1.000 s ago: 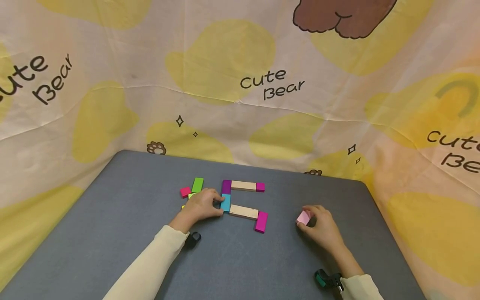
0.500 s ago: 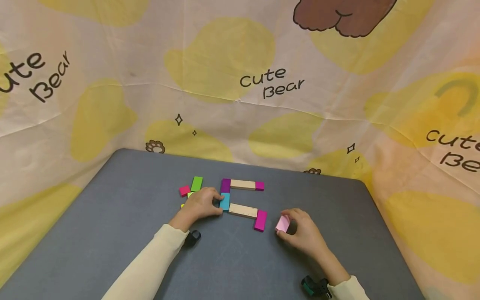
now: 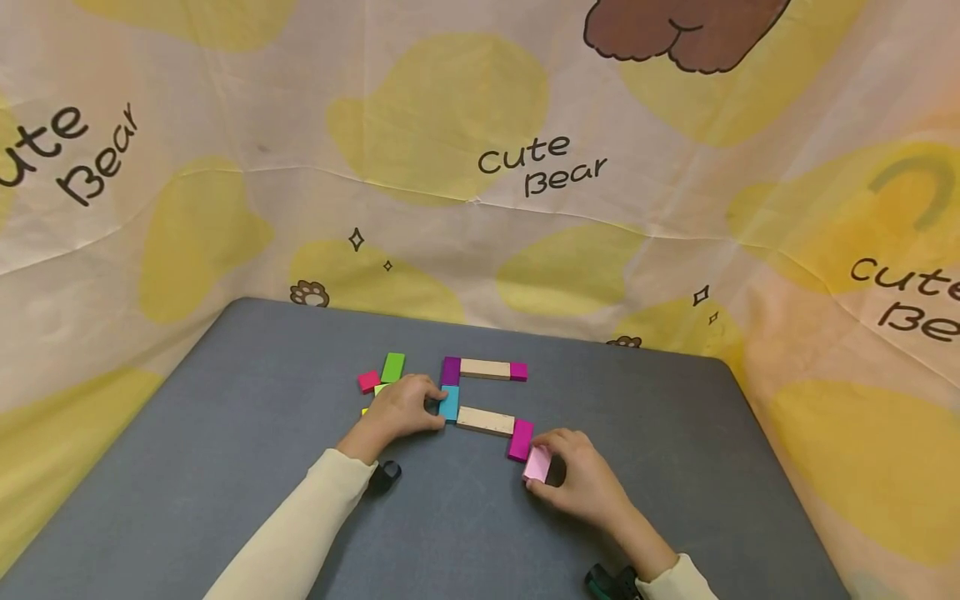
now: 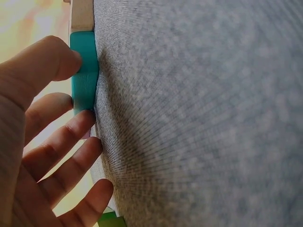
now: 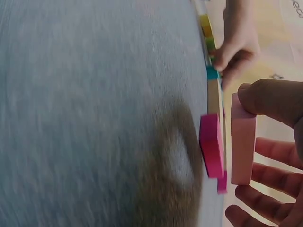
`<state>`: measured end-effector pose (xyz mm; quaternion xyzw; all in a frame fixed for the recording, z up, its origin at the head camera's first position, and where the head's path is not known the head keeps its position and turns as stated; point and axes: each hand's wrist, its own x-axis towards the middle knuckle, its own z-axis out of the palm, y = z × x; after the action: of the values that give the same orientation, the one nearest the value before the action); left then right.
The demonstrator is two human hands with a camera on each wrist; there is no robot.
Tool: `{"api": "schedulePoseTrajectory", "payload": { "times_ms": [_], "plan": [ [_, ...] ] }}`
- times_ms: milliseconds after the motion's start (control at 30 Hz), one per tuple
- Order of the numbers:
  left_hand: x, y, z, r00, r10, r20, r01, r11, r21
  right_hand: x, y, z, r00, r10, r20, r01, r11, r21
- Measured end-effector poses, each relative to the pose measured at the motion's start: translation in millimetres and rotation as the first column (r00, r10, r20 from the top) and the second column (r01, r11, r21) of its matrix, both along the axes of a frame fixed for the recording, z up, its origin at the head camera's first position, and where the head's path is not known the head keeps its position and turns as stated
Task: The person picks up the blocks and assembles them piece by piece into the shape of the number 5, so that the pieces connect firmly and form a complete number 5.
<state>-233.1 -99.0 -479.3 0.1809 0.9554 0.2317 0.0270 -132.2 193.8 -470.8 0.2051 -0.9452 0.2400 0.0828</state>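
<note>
My right hand (image 3: pixel 585 479) pinches a light pink block (image 5: pixel 243 142) between thumb and fingers. In the right wrist view the block is held above the grey table, just beside a magenta block (image 3: pixel 521 440). My left hand (image 3: pixel 405 408) has its thumb and index finger on a blue block (image 4: pixel 85 71), pinching it where it lies. The blue block adjoins a purple block (image 3: pixel 452 371) and a pale wooden block (image 3: pixel 486 421); the magenta block sits at that wooden block's right end. Farther back, another wooden block (image 3: pixel 485 368) ends in a small magenta block (image 3: pixel 519 372).
A green block (image 3: pixel 393 367) and a red block (image 3: pixel 368 382) lie left of the row. Yellowish blocks there are partly hidden by my left hand. A printed cloth (image 3: pixel 420 125) hangs behind the grey table (image 3: pixel 247 417).
My right hand has carried the light pink block leftward, from the table's right side to beside the magenta block. My left hand has stayed at the blue block.
</note>
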Motion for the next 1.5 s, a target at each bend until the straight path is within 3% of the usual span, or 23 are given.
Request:
{"api": "schedulePoseTrajectory", "payload": {
  "times_ms": [733,1100,1500],
  "plan": [
    [1.1,0.7,0.4,1.000,0.005,0.003,-0.005,1.000,0.008,8.9,-32.1,-2.8,0.976,0.218,0.009,-0.218,0.973,0.069],
    [2.3,0.5,0.9,1.000,0.012,0.010,-0.012,1.000,0.005,9.6,-35.1,-6.1,0.981,0.186,0.062,-0.192,0.973,0.125],
    [1.1,0.3,0.1,1.000,0.011,0.011,-0.011,1.000,0.002,10.9,-35.0,-10.6,0.984,0.170,0.044,-0.174,0.977,0.126]
  ]
}}
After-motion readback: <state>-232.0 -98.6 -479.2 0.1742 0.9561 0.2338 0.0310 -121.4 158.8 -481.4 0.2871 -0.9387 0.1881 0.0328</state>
